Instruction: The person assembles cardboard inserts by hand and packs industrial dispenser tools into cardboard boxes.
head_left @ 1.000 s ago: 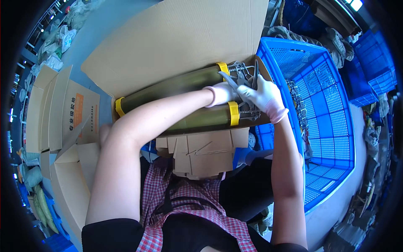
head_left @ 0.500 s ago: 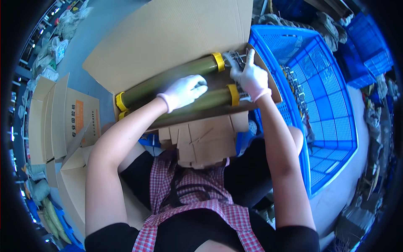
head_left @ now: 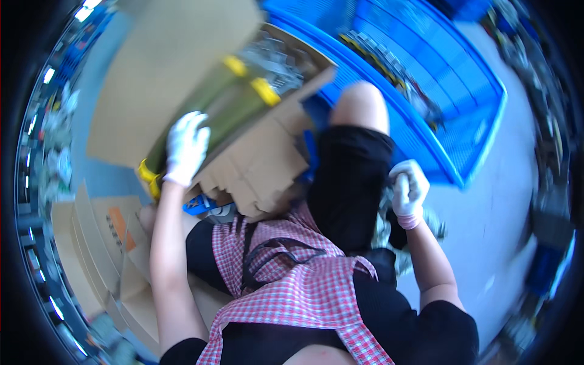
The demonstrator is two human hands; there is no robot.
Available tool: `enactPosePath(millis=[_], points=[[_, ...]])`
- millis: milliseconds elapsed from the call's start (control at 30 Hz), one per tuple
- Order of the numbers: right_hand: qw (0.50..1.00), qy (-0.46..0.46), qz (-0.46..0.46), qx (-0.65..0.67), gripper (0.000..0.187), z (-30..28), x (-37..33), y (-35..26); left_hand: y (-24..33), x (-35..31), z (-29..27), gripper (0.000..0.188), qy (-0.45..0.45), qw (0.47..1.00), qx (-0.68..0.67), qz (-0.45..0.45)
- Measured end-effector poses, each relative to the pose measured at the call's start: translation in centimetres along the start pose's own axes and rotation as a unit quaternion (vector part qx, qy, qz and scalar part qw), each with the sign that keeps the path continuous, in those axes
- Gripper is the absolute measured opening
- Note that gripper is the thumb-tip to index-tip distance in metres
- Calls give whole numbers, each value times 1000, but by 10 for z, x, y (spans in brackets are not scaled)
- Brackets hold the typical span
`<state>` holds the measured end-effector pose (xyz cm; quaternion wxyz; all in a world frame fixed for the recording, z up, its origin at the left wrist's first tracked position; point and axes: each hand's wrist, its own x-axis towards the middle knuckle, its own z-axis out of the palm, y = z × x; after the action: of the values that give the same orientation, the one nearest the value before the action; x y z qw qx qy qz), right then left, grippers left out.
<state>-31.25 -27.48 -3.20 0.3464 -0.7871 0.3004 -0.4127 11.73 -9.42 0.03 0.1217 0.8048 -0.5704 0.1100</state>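
Note:
My left hand [head_left: 188, 147], in a white glove, is open with its fingers a little apart. It lies over olive-green tubes [head_left: 228, 115] with yellow end rings, which look like caulking gun barrels. They sit side by side in an open cardboard carton [head_left: 164, 67], and blurred grey metal parts [head_left: 275, 64] fill the carton's far right end. My right hand [head_left: 409, 190], also in a white glove, hangs right of my raised knee, away from the carton. Its fingers are curled in, and nothing shows in them.
A large blue plastic crate [head_left: 453, 97] stands at the right, with metal and yellow parts [head_left: 389, 67] along its inner side. Folded cardboard [head_left: 255, 164] lies against the carton's near side. Another opened carton [head_left: 91, 237] stands at the left. Crumpled plastic [head_left: 404, 264] lies beside my right leg.
My right hand has left the metal parts at the carton's end and come down to the right of my knee. My left hand remains over the tubes. The whole view has turned and shifted.

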Motion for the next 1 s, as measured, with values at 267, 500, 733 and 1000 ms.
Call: enactPosePath(millis=[267,500,733,1000], points=[[761,-298,498,-290,52,-38,-294,289,-37,-56,-1,33,-44,988,-40,-139],[658,-210,699,-187,59,62,-309,344,-22,-37,-10,35,-124,984,5,-126],[883,-11,423,-202,22,-8,-349,280,-4,-27,-17,34,-118,986,-28,-115],[852,263,442,100,15,-89,-236,146,40,-23,-23,30,66,991,-75,-91]])
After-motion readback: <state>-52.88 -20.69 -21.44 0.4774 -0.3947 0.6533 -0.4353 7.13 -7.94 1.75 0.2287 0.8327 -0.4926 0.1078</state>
